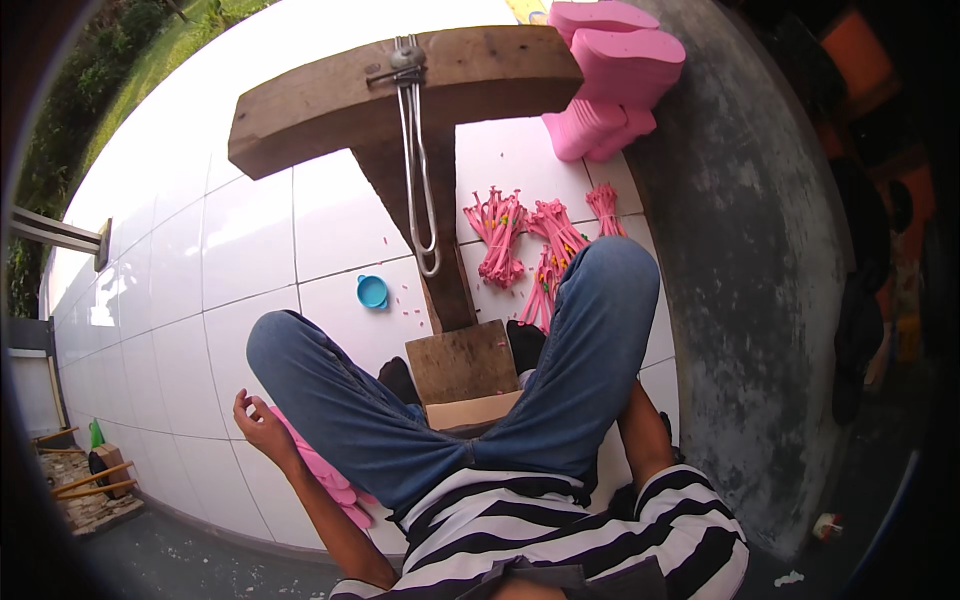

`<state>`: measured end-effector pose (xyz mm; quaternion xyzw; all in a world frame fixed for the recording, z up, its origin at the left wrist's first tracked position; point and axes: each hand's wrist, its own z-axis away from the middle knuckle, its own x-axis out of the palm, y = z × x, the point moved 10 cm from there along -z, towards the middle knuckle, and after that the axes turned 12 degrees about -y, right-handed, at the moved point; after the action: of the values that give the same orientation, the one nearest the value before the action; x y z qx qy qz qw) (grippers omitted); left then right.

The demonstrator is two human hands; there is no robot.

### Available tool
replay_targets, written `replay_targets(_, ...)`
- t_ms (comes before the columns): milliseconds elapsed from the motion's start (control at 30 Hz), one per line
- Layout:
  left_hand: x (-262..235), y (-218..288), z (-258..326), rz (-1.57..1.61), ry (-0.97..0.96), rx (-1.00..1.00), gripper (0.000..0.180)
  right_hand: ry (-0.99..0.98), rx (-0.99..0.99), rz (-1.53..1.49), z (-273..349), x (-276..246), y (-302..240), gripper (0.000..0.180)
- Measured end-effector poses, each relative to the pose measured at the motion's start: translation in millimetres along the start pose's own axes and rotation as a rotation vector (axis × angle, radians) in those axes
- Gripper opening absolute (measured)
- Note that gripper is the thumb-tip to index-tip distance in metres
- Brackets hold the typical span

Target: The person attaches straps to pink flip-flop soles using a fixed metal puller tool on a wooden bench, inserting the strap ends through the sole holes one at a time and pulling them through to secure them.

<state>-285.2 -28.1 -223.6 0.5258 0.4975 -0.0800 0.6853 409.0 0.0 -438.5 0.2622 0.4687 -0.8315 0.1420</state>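
Left hand [262,420]: low at the person's left side, beside the left thigh; fingers curled loosely, tips touching the upper end of a pile of pink straps; no firm pinch shows; more a reach than a grasp

Right hand: hidden behind the right thigh; only the forearm [645,435] shows, running down toward the floor; whether the fingers are clenched or released cannot be told

Pink straps, loose pile [325,475]: on the white tile just left of the hip, partly under the left wrist; long, thin, bendy pieces lying in a fan

Pink straps, tied bundles [500,235]: several bunches on the tile beyond the right knee, well apart from either hand

Pink soles [610,75]: stacked flat pieces at the far right, against the grey wall [760,250], just beside the bench end

Wooden bench [400,85]: T-shaped, its cross beam far from the person, its stem running back between the knees to a square seat block [460,360]

Metal prong tool [418,150]: fixed on the beam, two long loops hanging down along the stem; untouched

Blue cap [372,291]: small round dish on the tile left of the stem

Handling, judged: the pieces look soft and apt to cling together; better to pinch one strap near its end with thumb and forefinger and draw it clear along its length than to scoop from the middle, which would likely drag neighbours and scatter the fan; lift toward the prongs only once a single piece hangs free
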Motion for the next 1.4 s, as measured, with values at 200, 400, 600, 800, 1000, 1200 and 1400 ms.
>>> replay_targets(200,-20.7,132.1,13.8,0.383,0.081,0.359,0.024,0.098,-0.038,-0.139,-18.2,-20.2,4.8,0.024)
replay_targets(400,54.3,228.4,51.7,-0.01,-0.361,0.708,0.02,0.487,-0.436,-0.052,-41.4,-146.2,-178.8,0.026)
replay_targets(600,83.7,242.1,62.1,-0.24,-0.461,0.775,0.023,0.617,-0.719,0.36,-108.6,-228.2,-376.5,0.039)
replay_targets(800,82.7,241.9,62.5,-0.337,-0.419,0.772,0.021,0.506,-0.588,0.717,-209.9,-224.0,-453.6,0.059)
replay_targets(1000,80.9,237.9,56.8,-0.368,-0.375,0.748,0.017,0.249,-0.325,0.856,-288.1,-207.3,-476.3,0.082)
replay_targets(1200,77.2,237.6,55.4,-0.36,-0.375,0.733,0.014,0.225,-0.211,0.827,-316.2,-200.5,-474.7,0.073)
replay_targets(1400,83.2,239.7,52.9,-0.306,-0.411,0.728,0.014,0.302,-0.202,0.792,-324.7,-221.2,-471.7,0.06)
